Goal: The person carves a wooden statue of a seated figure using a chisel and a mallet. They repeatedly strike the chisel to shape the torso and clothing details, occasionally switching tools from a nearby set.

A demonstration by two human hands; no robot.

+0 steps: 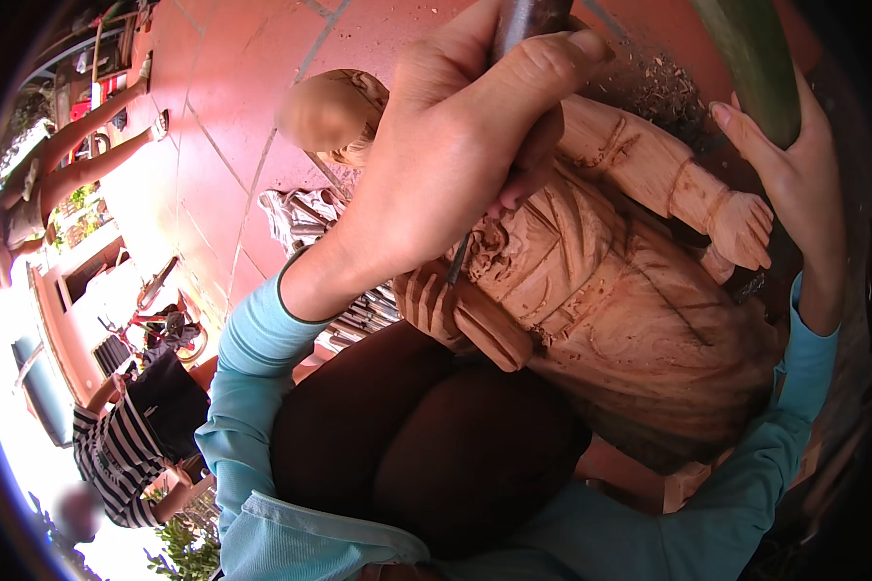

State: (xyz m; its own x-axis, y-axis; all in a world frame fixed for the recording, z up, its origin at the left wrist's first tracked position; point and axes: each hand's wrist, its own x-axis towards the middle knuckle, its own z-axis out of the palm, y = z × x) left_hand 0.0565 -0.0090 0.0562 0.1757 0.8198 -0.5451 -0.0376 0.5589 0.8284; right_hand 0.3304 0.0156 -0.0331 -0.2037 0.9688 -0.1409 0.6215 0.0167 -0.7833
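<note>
A carved wooden figure [591, 271] in draped robes lies tilted in front of my knees, its head toward the upper left. My left hand [455, 145] is closed around the dark handle of a carving chisel [528, 21]. The chisel's thin metal blade comes out below my fist and points down at the figure's robe, beside one carved hand. In my right hand [804, 184], off the figure's far right side, is a thick, smooth green rod [758, 73] with a rounded end. Its upper part runs out of the picture.
Several carving tools [363, 320] lie beside the figure on the left, near a crumpled cloth [295, 218]. Wood shavings [654, 87] are scattered over the red tiled floor [233, 107]. A person in a striped shirt [121, 445] is at the far left; another person's legs [97, 145] show above.
</note>
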